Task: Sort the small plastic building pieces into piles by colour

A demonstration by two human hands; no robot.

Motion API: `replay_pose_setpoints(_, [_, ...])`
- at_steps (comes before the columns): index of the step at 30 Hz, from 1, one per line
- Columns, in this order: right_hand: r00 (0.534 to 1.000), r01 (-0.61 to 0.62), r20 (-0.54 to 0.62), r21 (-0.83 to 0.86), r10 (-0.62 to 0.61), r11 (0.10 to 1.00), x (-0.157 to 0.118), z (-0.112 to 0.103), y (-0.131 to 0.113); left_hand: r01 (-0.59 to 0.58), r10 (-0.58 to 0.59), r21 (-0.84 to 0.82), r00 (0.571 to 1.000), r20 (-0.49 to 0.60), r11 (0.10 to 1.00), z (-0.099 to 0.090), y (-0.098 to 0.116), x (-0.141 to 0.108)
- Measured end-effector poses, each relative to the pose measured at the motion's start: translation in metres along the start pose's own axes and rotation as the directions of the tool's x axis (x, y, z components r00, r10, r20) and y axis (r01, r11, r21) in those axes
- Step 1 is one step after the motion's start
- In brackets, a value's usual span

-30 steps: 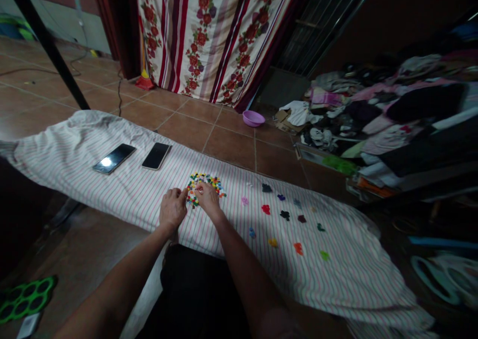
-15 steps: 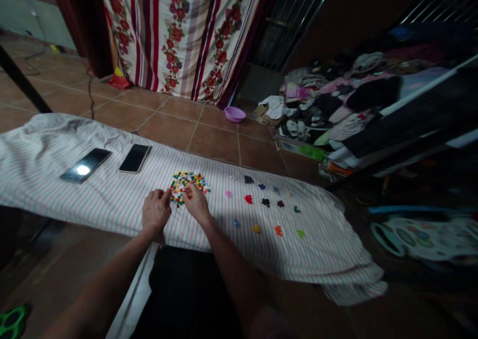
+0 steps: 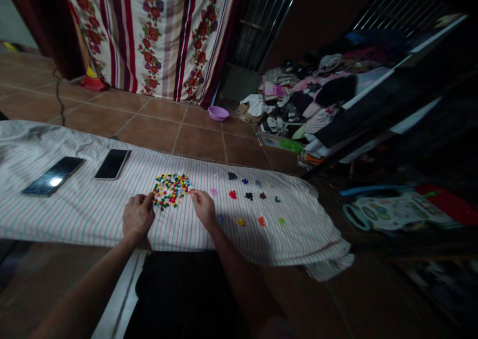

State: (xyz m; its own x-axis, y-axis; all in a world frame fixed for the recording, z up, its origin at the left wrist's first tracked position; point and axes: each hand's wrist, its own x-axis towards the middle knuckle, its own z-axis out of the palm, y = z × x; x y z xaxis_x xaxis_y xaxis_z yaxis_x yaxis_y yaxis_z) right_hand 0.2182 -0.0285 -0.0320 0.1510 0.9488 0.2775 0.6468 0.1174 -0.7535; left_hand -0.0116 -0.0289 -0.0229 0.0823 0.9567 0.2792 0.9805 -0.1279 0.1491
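Fingertips of the right hand [image 3: 204, 207] are drawn close together at the right edge of the pile [image 3: 171, 190] of small coloured pieces; whether a piece is pinched cannot be told at this size. The right forearm is stretched forward and inward, with the back of the hand turned up. The left hand [image 3: 139, 214] is rested across the pile from that grip, its fingers bent and its fingertips set against the pile's left edge; whether anything is held there cannot be told either. Both hands are carried low over a striped cloth [image 3: 97, 214]. Right of the grip, small one-colour clusters are laid out in loose rows: pink [image 3: 213, 191] just beside it, then red [image 3: 232, 194] and black [image 3: 249, 196], with yellow [image 3: 240, 222] and orange [image 3: 261, 221] nearer the body. The blue cluster [image 3: 221, 219] is partly covered by the right wrist. Beyond the left hand, two phones [image 3: 113, 164] are laid flat. Past the cloth, ahead of the grip, a tiled floor [image 3: 149, 130], a purple basin [image 3: 218, 113] and a flowered curtain [image 3: 164, 40] are seen; farther off to the right, clothes [image 3: 309, 95] are heaped. Compared with half a second ago, the right hand has been moved off the pile to its edge, more of the pile is uncovered, the left hand has been kept at its side, and the view has been swung rightward.
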Motion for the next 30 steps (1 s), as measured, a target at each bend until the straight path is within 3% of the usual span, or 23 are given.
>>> replay_pose_setpoints(6, [0.983, -0.023, -0.182, -0.036, 0.017, 0.999, -0.012, -0.052, 0.044, -0.007, 0.007, 0.010, 1.000, 0.014, 1.000, 0.001, -0.001, 0.000])
replay_pose_setpoints(10, [0.945, -0.133, -0.308, -0.059, 0.109, 0.989, -0.016, -0.085, 0.074, -0.005, 0.005, 0.012, 1.000, -0.001, 1.000, 0.001, 0.000, -0.001])
replay_pose_setpoints(15, [0.898, -0.265, -0.386, -0.089, 0.212, 0.960, -0.018, -0.116, 0.101, -0.005, 0.005, 0.011, 1.000, -0.005, 1.000, -0.001, 0.001, -0.001])
replay_pose_setpoints(22, [0.866, -0.390, -0.429, -0.262, 0.255, 0.883, -0.018, -0.145, 0.123, -0.005, 0.005, -0.007, 1.000, -0.004, 1.000, -0.004, 0.002, -0.001])
replay_pose_setpoints(30, [0.866, -0.431, -0.431, -0.389, 0.252, 0.814, -0.014, -0.155, 0.128, 0.013, -0.013, -0.001, 1.000, 0.014, 1.000, -0.007, 0.004, -0.002])
